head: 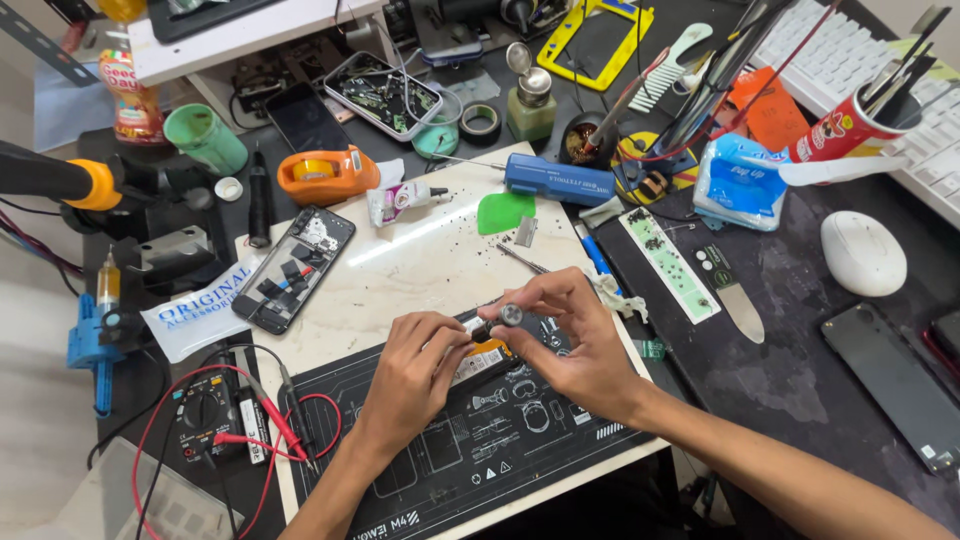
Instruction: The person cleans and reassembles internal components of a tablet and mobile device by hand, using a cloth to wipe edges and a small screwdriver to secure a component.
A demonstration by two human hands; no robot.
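My left hand point(415, 372) rests on an opened phone point(482, 357) that lies on a black repair mat point(470, 450), and steadies it with thumb and fingers. My right hand point(570, 340) pinches the round silver top of a small screwdriver point(511, 315) that stands upright over the phone's upper end. The driver's tip is hidden behind my fingers. A second opened phone point(295, 268) lies to the left on the white marble slab point(420, 260).
Metal tweezers point(522, 258) and a green pick point(503, 211) lie on the slab. A multimeter point(205, 410) with red leads sits front left. An orange tape dispenser point(328, 173), blue tool point(558, 181), tissue pack point(740, 180), white mouse point(862, 252) and dark phone point(900, 385) surround the work area.
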